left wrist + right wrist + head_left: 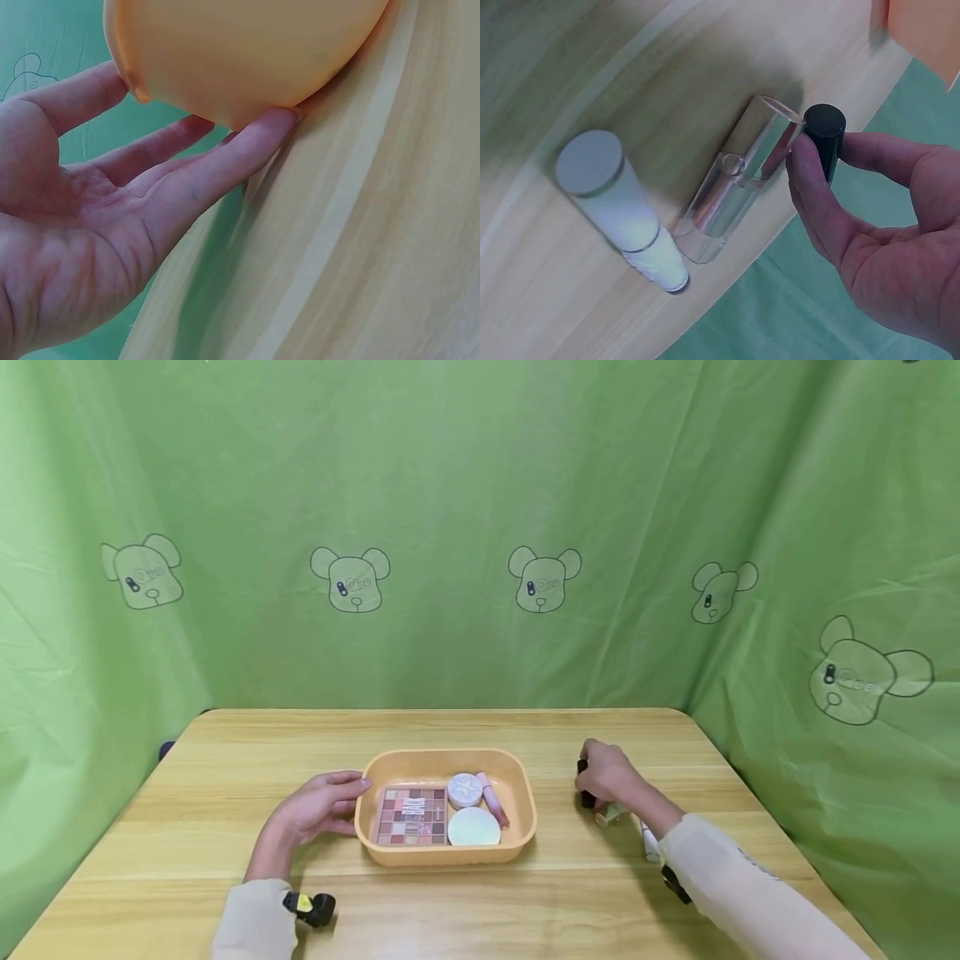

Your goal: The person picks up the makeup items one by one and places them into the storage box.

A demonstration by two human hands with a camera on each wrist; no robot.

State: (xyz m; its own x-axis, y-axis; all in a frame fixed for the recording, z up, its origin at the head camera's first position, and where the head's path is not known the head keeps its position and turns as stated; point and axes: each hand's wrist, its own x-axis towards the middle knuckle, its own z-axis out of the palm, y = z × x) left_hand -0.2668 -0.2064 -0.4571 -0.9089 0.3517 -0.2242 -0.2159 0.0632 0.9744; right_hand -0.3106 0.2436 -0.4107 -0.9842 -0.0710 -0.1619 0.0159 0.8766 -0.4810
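Observation:
My left hand (pixel 322 806) touches the left end of an orange-yellow tray (pixel 450 857) with fairly straight fingers. In the left wrist view, one finger (pixel 82 97) meets its rim and another lies low against its wall. Inside the tray are an eyeshadow palette (pixel 390 817), a round case with a star (pixel 465 790), a plain white round case (pixel 474 827) and a pink tube (pixel 491 800). To the right, my right hand (pixel 611 774) pinches a small black cylindrical tube (pixel 825 146) between thumb and fingers. What the tube contains cannot be told.
Close by the right hand lie a clear, squarish cosmetic tube (pixel 739 184) and a white tube (pixel 611 195), the latter partly under the forearm in the head view. Green curtains (pixel 450 652) border the wooden table (pixel 262 743) at the back and sides.

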